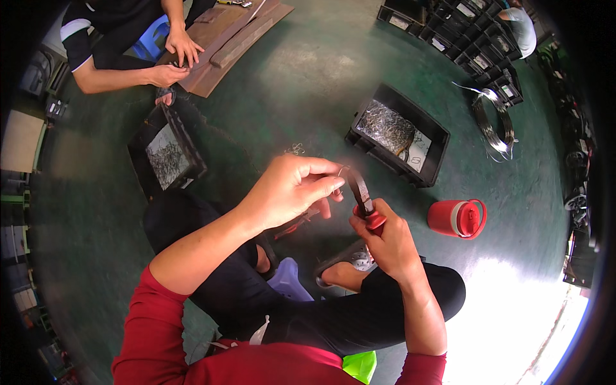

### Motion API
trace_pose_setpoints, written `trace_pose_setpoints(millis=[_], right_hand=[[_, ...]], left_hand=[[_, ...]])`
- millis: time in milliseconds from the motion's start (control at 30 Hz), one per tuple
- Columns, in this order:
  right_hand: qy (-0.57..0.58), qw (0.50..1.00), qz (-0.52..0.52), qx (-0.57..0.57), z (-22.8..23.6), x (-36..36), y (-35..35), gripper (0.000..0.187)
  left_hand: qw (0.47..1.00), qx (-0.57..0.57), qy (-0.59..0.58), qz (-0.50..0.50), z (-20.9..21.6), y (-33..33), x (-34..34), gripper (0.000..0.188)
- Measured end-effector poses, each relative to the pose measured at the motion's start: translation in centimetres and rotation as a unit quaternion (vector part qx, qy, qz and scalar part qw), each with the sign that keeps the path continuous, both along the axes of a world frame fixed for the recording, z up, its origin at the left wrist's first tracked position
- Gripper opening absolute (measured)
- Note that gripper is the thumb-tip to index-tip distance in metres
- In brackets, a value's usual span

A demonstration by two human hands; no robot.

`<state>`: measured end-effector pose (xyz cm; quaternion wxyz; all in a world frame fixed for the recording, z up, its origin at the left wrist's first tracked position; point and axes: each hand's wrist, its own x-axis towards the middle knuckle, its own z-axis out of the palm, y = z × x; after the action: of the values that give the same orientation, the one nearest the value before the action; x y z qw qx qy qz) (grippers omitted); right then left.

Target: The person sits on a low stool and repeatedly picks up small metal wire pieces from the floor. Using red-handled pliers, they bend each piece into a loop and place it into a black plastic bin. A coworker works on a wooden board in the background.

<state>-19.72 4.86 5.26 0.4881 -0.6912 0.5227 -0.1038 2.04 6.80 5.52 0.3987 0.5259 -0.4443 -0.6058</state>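
My right hand [390,245] is closed round the red handles of a pair of dark metal pliers [360,187], jaws pointing up and to the left. In front of the jaws my left hand [292,187] pinches a small, thin bent wire piece [341,172] between thumb and forefinger. The wire's far end meets the tip of the pliers; whether the jaws grip it is too small to tell. Just beyond my left hand, several small wire pieces [295,149] lie on the floor. Red-handled tools [292,229] lie partly hidden below that hand.
A black crate [443,138] of metal wire pieces stands ahead right, another crate [138,160] ahead left. A red jug [443,217] stands at right, near a wire coil [512,138] and stacked black crates [449,38]. A co-worker's hands [183,48] work at a board [208,80].
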Motion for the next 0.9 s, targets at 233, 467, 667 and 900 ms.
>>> trace_pose_setpoints(millis=[233, 467, 667, 900], right_hand=[[-0.027, 0.999, 0.036, 0.030, -0.33, -0.26, -0.09, 0.027], [-0.006, 0.998, 0.030, 0.062, 0.06, -0.36, -0.09, 0.028], [-0.012, 0.999, 0.030, 0.020, -0.22, -0.26, 0.07, 0.028], [-0.001, 1.000, 0.019, 0.001, -0.53, -0.18, 0.18, 0.026]], left_hand=[[0.999, -0.011, -0.033, 0.007, 0.15, -0.11, -0.05, 0.025], [0.999, 0.004, -0.034, 0.012, 0.00, -0.02, -0.32, 0.024], [0.997, -0.019, -0.071, 0.013, -0.30, 0.11, -0.39, 0.023], [0.996, -0.014, -0.087, -0.002, -0.07, 0.18, -0.30, 0.024]])
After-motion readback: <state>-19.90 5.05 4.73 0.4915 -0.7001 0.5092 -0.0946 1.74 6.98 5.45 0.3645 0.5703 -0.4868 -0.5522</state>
